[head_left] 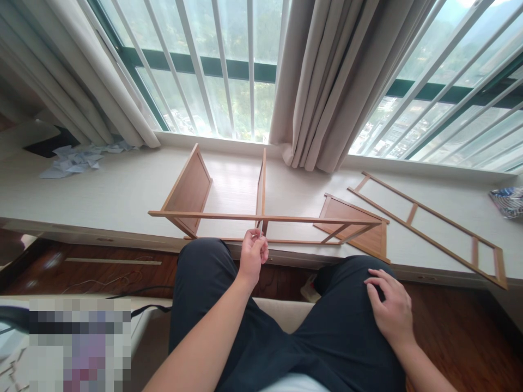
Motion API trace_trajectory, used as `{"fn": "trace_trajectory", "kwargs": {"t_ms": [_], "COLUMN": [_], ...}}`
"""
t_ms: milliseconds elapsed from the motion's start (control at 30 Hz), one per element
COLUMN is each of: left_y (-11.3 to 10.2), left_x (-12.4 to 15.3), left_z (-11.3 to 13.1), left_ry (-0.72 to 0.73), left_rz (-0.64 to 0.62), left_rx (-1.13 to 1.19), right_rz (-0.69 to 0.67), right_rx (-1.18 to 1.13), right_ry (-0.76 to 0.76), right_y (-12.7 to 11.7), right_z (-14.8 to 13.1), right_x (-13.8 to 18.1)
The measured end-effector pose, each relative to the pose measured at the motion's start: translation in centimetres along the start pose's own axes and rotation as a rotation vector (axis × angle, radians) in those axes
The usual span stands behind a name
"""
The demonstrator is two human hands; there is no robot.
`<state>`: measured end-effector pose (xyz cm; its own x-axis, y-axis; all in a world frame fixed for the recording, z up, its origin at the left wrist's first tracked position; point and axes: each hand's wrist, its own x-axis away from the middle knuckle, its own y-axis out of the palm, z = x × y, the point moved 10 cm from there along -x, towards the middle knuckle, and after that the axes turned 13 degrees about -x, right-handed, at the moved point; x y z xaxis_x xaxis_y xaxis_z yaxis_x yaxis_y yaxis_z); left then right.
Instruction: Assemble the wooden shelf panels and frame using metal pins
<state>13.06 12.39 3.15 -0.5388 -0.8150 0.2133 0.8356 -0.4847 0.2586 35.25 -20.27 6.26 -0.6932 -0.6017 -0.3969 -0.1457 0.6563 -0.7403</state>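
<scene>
My left hand (pixel 253 255) is pinched around a small metal tool (pixel 260 228), likely a hex key, held up to the front rail of a half-built wooden rack (pixel 261 218) on the white window ledge. My right hand (pixel 390 307) rests flat on my right thigh with fingers spread and nothing in it. The rack has two upright wooden panels (pixel 190 190) and thin rails joining them. A loose ladder-shaped wooden side frame (pixel 429 226) lies flat on the ledge to the right.
The white ledge (pixel 102 196) runs under barred windows with beige curtains (pixel 322 81). Crumpled paper sheets (pixel 73 160) lie at far left, a patterned bag (pixel 509 200) at far right. Dark wooden floor and cables lie below the ledge.
</scene>
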Motion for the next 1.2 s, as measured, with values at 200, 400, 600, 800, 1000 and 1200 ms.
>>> {"fn": "trace_trajectory", "kwargs": {"t_ms": [200,400,600,800,1000,1200], "left_y": [-0.15,-0.42,-0.45,-0.53,-0.45,-0.13], "left_x": [0.08,0.11,0.20,0.23,0.01,-0.02], "left_z": [0.18,0.37,0.62,0.73,0.66,0.70], "left_ry": [-0.001,0.008,0.013,0.018,0.044,0.050], "left_rz": [0.025,0.059,0.069,0.074,0.051,0.025], "left_rx": [0.018,0.041,0.045,0.047,0.076,0.082], "right_rz": [0.004,0.002,0.005,-0.002,-0.001,0.002], "right_rx": [-0.005,-0.003,0.000,-0.003,-0.002,0.007], "right_ry": [-0.010,-0.020,-0.014,0.006,-0.001,-0.013], "right_y": [-0.01,0.11,-0.03,-0.01,0.03,0.01], "right_z": [-0.04,0.07,0.06,-0.01,0.05,0.19], "right_x": [-0.02,0.06,-0.04,-0.16,-0.03,0.05]}}
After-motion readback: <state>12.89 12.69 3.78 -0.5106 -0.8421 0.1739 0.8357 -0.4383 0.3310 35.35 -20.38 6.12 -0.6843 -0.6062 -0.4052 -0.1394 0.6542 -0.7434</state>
